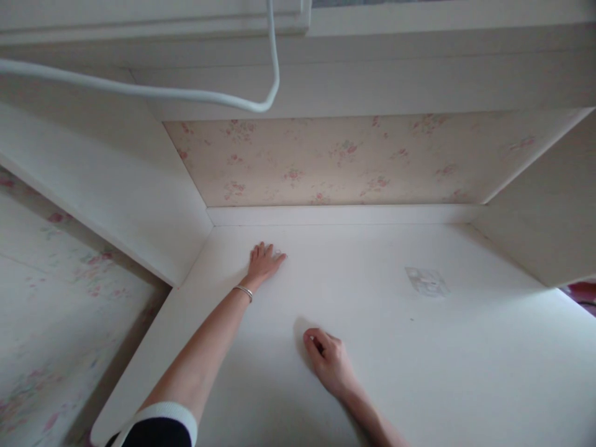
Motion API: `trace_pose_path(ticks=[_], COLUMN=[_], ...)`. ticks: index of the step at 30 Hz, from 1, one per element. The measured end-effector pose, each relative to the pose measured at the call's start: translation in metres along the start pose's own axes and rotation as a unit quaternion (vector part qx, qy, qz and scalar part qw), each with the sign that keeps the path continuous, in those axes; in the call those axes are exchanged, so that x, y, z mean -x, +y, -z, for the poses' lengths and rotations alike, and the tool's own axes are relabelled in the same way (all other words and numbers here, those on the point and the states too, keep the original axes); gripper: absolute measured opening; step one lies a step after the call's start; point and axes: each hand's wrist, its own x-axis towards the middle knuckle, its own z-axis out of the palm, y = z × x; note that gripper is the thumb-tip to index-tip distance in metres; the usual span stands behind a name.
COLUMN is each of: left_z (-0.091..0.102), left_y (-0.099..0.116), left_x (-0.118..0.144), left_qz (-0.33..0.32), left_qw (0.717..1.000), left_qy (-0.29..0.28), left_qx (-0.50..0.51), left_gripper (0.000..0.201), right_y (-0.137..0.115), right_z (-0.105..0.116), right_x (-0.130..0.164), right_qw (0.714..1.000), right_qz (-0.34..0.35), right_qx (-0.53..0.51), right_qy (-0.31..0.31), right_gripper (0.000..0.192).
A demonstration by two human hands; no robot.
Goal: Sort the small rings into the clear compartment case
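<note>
So I've got both hands down on this white counter [465, 372], inside an alcove with flowery wallpaper [326, 161] on the back wall. My left hand [263, 262] is stretched out toward the back left corner, palm down, fingers pretty flat and close together, resting on the surface near the little white ledge [344, 215] that runs along the wallpaper. There's a thin bracelet [244, 292] on that wrist. My right hand [328, 361] is closer to me, roughly mid-counter, fingers curled under loosely with the tips touching the surface. Can't tell if there's anything pinched in it, looks like nothing. Off to the right, well apart from both hands, there's a clear sticky patch [426, 281] stuck on the counter. A white cable [153, 92] loops overhead across the upper shelf.
</note>
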Motion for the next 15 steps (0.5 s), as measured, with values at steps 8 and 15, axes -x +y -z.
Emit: trace_pose_path(ticks=[8,15], left_z=[-0.022,-0.022], left_y=[0.068,0.106], left_x=[0.033,0.083], left_qz=[-0.189,-0.334], left_qw=[0.981,0.932], left_qy=[0.043,0.027], left_qx=[0.007,0.138], left_gripper=[0.043,0.035], right_y=[0.0,-0.003], right_z=[0.0,0.0], right_x=[-0.001,-0.002], right_qw=[1.0,1.0], right_qz=[0.0,0.007], right_qx=[-0.016,-0.002], right_qy=[0.006,-0.007], right_gripper=[0.026,0.026])
